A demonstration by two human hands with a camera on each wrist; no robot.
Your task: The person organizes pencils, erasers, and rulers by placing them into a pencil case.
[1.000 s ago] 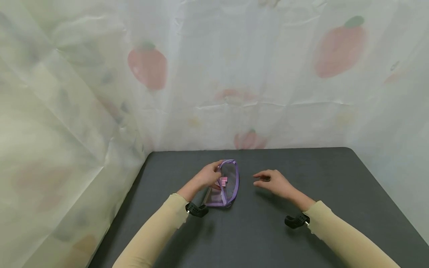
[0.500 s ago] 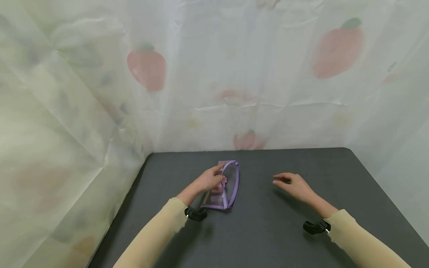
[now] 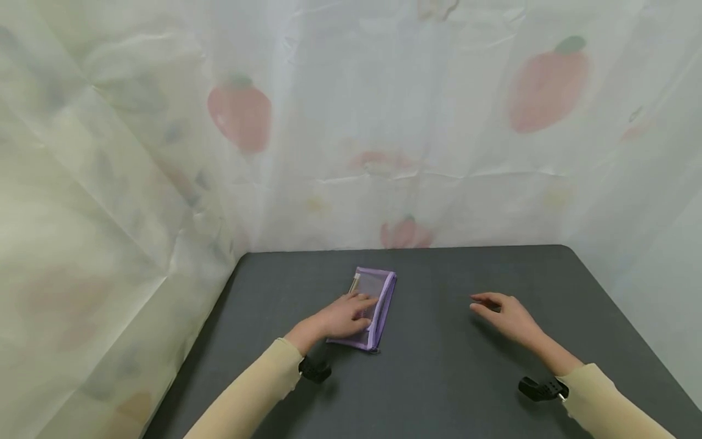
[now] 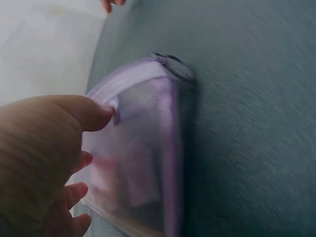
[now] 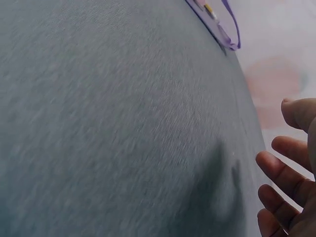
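Flat purple-trimmed clear mesh zip pouch (image 3: 370,308) lay on the dark grey table (image 3: 450,366), left of centre and toward the far edge, zip side to the right. Pinkish contents showed through the mesh in the left wrist view; a pale stick-like item sat at the far left corner.

Left hand (image 3: 344,318) rested on the pouch's near half, fingers extended and relaxed, pressing flat, not pinching. Thumb (image 4: 91,112) touched the near trim.

Risk, as judged: the pouch is light and the tabletop looked smooth, so a sideways push from flat fingers could slide it toward the left curtain rather than pin it.

Right hand (image 3: 507,317) hovered well to the right, fingers loosely spread, holding nothing, palm facing left and down.
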